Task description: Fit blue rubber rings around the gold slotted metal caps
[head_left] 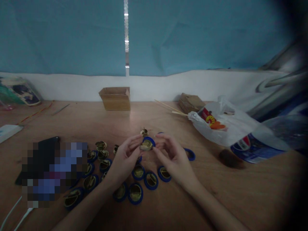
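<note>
Between my fingertips is a round brooch (147, 143) with a blue rim, its gold-coloured metal back facing me. My left hand (126, 157) pinches it from the left, while my right hand (171, 156) grips its right edge with thumb and fingers. Just beyond it stands a small gold-coloured metal piece (144, 132). Several similar blue-rimmed brooches, such as this one (135, 193), lie back side up below and around my hands. More metal pieces (101, 145) rest left of my left hand, which partly covers some of them. A blue ring-shaped piece (190, 154) shows behind my right hand.
A small open cardboard box (115, 99) stands near the back wall. At right are a crumpled brown paper bag (191, 102), a white plastic bag (225, 136) and a Pepsi bottle (255, 147) on its side. A dark, partly blurred-out device (40, 157) lies left, near white cables.
</note>
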`<state>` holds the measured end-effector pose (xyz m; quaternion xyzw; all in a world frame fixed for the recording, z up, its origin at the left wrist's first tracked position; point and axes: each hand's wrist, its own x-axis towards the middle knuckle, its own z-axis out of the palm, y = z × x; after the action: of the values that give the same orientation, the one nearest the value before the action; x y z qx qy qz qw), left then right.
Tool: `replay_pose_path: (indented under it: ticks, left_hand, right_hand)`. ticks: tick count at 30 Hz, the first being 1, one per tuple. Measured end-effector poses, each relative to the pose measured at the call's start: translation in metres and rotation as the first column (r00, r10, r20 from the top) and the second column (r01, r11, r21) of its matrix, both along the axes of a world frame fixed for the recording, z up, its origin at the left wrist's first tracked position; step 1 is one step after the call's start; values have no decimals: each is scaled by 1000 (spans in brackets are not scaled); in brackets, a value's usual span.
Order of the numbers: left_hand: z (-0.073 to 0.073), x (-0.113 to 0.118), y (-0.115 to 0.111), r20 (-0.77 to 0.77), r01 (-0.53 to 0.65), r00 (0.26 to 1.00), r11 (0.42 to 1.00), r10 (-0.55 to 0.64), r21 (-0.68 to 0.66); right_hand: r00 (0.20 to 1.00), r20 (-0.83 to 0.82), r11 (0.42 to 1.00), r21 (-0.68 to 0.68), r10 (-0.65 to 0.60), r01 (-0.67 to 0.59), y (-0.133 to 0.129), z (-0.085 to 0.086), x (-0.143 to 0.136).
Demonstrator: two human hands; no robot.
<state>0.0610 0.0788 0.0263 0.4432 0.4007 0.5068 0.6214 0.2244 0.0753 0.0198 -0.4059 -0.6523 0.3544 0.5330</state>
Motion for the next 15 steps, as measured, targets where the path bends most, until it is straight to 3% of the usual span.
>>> replay_pose_path:
  ticks: [4, 8, 12, 15]
  left_hand:
    - [1, -1, 0, -17, 21, 1000, 997, -22, -75]
    - [0, 1, -1, -20, 56, 998, 998, -55, 37]
    - [-2, 3, -2, -46, 84, 996, 990, -80, 111]
    - [-1, 4, -3, -77, 35, 997, 993, -26, 113]
  right_hand:
    - [967, 232, 983, 174, -103, 63, -2, 1, 5]
    - [913, 386, 954, 298, -128, 8, -4, 6, 7]
    - [899, 432, 953, 295, -69, -68, -6, 11, 5]
    - [912, 396, 975, 223, -106, 16, -3, 13, 10]
